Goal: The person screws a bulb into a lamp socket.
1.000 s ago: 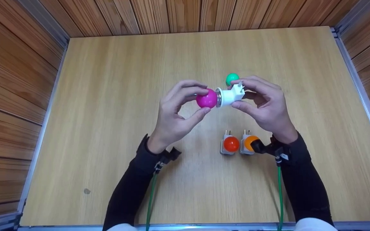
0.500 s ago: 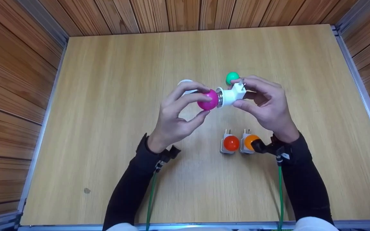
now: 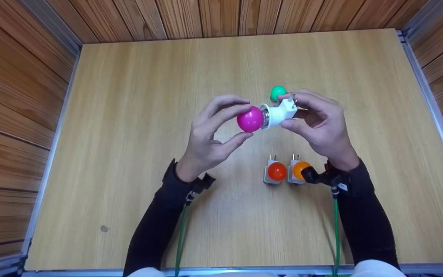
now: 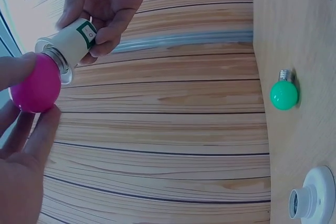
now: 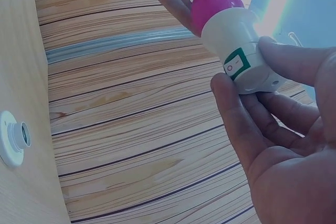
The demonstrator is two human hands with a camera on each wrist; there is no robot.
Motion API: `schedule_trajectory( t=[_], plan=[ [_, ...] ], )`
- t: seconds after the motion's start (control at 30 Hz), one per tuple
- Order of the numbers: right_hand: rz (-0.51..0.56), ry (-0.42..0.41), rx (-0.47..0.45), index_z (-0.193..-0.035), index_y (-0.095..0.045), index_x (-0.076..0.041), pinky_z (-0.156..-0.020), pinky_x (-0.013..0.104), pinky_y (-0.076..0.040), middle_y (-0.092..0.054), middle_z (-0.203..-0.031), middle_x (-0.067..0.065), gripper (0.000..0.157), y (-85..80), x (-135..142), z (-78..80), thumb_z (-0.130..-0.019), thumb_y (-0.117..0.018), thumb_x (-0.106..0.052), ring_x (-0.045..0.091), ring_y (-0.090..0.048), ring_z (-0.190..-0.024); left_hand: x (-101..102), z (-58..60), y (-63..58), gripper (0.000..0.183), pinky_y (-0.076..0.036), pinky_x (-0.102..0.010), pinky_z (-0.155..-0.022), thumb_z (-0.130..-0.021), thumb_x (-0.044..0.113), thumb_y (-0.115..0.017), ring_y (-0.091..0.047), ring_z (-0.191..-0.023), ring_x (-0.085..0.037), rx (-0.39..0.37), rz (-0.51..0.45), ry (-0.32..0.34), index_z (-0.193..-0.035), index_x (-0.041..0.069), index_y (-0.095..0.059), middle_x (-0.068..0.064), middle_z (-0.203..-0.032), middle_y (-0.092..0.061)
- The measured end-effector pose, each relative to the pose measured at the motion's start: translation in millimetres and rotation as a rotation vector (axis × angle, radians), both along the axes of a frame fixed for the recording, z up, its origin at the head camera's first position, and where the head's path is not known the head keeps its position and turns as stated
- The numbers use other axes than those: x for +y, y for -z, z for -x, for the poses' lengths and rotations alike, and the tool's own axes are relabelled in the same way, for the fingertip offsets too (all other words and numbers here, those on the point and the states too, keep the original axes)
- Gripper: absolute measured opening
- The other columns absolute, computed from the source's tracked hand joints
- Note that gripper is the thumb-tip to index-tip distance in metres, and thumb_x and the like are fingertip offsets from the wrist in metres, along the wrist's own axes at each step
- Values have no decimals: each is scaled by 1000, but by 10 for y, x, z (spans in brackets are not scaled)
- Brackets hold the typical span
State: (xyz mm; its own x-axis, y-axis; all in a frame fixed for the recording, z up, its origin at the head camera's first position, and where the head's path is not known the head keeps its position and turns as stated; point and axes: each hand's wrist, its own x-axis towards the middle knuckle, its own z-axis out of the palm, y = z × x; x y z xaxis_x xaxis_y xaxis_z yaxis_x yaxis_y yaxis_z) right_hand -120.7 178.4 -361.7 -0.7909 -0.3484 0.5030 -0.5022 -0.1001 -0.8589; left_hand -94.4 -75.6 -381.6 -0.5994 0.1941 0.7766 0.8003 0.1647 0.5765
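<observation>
In the head view my left hand (image 3: 208, 138) pinches a round pink light bulb (image 3: 250, 119) between thumb and fingertips. My right hand (image 3: 323, 125) grips a white plug-in lamp socket (image 3: 277, 116) by its plug end, prongs pointing away. The bulb's metal screw base sits at the socket's mouth, with some thread showing between them. A switch (image 5: 235, 64) with a green surround shows on the socket's side in the right wrist view. Both things are held up over the table. Just beyond my right fingertips lies a green bulb (image 3: 278, 93).
Nearer me stand two plug-in sockets, one with a red bulb (image 3: 277, 172), the other with an orange bulb (image 3: 300, 170) partly behind the right wrist camera. A round white lamp base (image 4: 315, 198) stands on the wooden table (image 3: 129, 115), hidden behind my left hand in the head view. Wood-panelled walls surround it.
The pink bulb and socket have shifted slightly right. My left fingers have moved on the bulb, and slightly more of its metal base shows. The white lamp base, glimpsed half a second ago, is covered again.
</observation>
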Motion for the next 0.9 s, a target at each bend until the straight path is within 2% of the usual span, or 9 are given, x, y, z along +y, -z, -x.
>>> schedule_trajectory(
  t=[0.13, 0.3, 0.43, 0.67, 0.9],
  plan=[
    [15, 20, 18, -124, -66, 20, -94, 25, -64, -78, -122, 8, 42, 11, -9, 5, -86, -81, 9, 19, -75, -108, 10, -21, -10, 40, -64, -33, -100, -89, 8, -85, -70, -119, -29, -53, -2, -29, -125, -2, -73, -24, -126, -66],
    [-2, 39, 45, -123, -67, 19, -94, 25, -64, -77, -121, 8, 42, 18, -25, 15, -85, -82, 9, 19, -75, -106, 40, -55, -13, 37, -67, -31, -89, -89, 6, -85, -74, -108, -26, -179, -75, -11, -123, -3, -74, -25, -122, -67],
    [-20, 37, 60, -122, -69, 17, -94, 25, -64, -77, -117, 12, 42, 17, -32, 17, -83, -83, 9, 18, -75, -103, 58, -75, -26, 34, -68, -32, -87, -89, 5, -84, -75, -105, -27, -231, -112, -15, -120, -5, -74, -25, -119, -68],
    [-35, 31, 76, -121, -69, 17, -95, 25, -64, -77, -118, 7, 43, 17, -28, 21, -83, -84, 8, 17, -75, -105, 62, -82, -42, 34, -67, -34, -92, -89, 4, -84, -74, -108, -29, -234, -123, 7, -120, -6, -74, -27, -123, -67],
    [-42, 23, 64, -122, -69, 18, -93, 24, -64, -78, -117, 2, 43, 16, -19, 16, -84, -84, 6, 15, -77, -104, 58, -73, -42, 30, -66, -37, -96, -89, 4, -84, -72, -113, -32, -151, -118, 28, -116, -6, -76, -28, -122, -67]
  ],
)
